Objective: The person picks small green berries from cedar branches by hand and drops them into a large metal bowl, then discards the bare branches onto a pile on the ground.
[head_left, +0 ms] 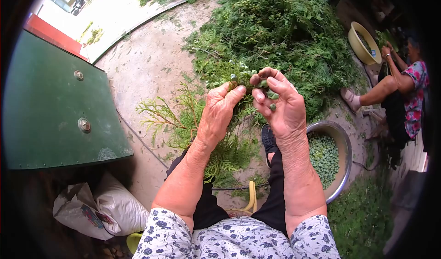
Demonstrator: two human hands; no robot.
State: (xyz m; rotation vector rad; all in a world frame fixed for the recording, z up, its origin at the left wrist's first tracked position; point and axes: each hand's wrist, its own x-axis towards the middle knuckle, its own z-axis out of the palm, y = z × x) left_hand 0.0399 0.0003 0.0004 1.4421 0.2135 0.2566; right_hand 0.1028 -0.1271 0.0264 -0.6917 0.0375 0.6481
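Observation:
My left hand (217,109) is closed in a pinch on a leafy evergreen branch (187,105), whose flat, scaly sprays hang down in front of my knees. Small pale-green seed cones show at its upper end, beside my left thumb. Close to that end is my right hand (288,103), palm turned up and fingers curled around several green seed cones (272,95). Beside my right forearm stands a metal basin (347,160) that holds many green seed cones (324,158).
A big heap of cut evergreen branches (275,34) lies ahead. At right sits another person (399,84) near a yellow basin (353,38). A green metal panel (59,107) and white sacks (117,204) are at left. A cable (142,142) crosses the floor.

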